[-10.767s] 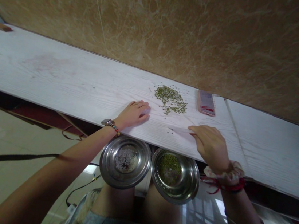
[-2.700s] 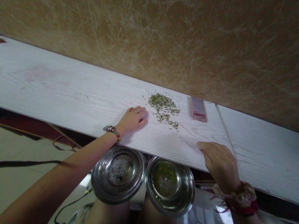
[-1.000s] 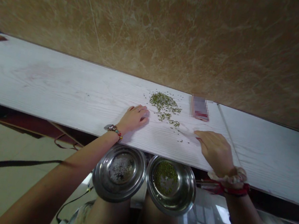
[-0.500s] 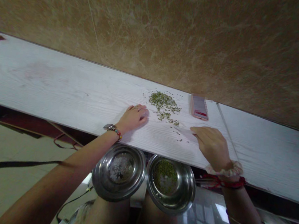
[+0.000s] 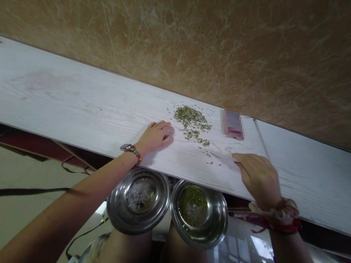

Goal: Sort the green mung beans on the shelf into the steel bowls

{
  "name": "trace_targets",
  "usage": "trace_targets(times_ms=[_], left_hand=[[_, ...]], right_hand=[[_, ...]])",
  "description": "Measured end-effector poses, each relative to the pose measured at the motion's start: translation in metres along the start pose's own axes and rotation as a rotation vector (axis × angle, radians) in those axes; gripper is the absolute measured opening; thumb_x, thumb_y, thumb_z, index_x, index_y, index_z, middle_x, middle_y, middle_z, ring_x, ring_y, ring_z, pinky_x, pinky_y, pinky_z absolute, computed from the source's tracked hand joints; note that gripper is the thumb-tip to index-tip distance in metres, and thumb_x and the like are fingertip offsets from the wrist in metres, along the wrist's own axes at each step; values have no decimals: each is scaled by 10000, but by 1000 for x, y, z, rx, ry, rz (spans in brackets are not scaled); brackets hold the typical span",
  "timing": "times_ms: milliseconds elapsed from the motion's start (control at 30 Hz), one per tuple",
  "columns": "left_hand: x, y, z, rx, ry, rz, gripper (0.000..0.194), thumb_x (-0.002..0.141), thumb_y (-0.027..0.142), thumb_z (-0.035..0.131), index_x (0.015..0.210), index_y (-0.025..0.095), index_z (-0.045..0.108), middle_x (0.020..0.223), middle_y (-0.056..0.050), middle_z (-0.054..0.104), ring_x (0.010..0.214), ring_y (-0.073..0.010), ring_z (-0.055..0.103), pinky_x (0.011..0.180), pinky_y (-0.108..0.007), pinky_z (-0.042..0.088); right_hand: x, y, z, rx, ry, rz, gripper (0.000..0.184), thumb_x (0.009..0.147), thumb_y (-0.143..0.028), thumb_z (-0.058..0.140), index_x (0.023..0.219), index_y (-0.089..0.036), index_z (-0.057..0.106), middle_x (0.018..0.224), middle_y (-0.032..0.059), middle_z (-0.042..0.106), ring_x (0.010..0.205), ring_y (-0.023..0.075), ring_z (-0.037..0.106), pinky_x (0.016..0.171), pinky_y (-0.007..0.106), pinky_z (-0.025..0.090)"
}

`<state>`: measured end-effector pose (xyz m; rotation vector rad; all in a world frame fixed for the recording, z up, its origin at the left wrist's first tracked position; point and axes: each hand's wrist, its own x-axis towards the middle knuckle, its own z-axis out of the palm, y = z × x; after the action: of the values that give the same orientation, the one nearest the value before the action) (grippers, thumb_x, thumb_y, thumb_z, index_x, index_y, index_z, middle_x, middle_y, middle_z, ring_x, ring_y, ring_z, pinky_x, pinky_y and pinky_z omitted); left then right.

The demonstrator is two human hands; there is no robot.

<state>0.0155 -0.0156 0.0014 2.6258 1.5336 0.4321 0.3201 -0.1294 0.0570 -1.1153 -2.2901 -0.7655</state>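
Small green beans, like mung beans (image 5: 188, 117), lie scattered on a white wood-grain tabletop (image 5: 84, 106). To their left, my left hand (image 5: 157, 137) rests on the surface, fingers stretched and slightly curled, with nothing visible in it. My right hand (image 5: 257, 174) is right of the beans, thumb and fingertips pinched together; whatever they hold, if anything, is too small to make out. Several darker bits (image 5: 212, 163) lie between the hands. Below the table edge, one steel bowl (image 5: 113, 209) contains whitish grains and another steel bowl (image 5: 220, 223) contains green beans. Both rest on my legs.
A partly blurred phone (image 5: 233, 125) lies behind my right hand, close to the brown marbled wall (image 5: 187, 42). The table's front edge runs just above the bowls. A dark strap (image 5: 25, 194) and a thin cable (image 5: 87, 234) are at lower left.
My right hand has moved right and slightly towards me, away from the beans, still pinched. My left hand has stayed in place on the table.
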Motion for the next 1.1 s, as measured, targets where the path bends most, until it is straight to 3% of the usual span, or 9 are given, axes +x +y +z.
trace_targets(times_ms=[567,900,1100], left_hand=[[0,0,0,-18,-5,9,352,942,309,429,1219,182,604,1418,-105,543,1329,-261,468,1097,-460,356],[1,0,0,-23,-8,4,356,932,302,430,1219,189,609,1418,-98,544,1327,-258,466,1100,-455,352],[0,0,0,-8,-1,-3,346,932,298,430,1211,200,612,1411,-92,552,1319,-252,473,1095,-449,356]], right_hand=[[3,-6,2,-11,-15,27,210,909,-96,489,936,-161,687,825,57,749,752,174,653,701,309,447],[10,-14,-2,16,-9,-73,212,895,-56,488,927,-146,677,809,55,744,739,165,646,691,292,453],[6,-11,-5,14,19,1,217,890,-58,496,939,-158,682,827,54,748,763,169,657,712,297,457]])
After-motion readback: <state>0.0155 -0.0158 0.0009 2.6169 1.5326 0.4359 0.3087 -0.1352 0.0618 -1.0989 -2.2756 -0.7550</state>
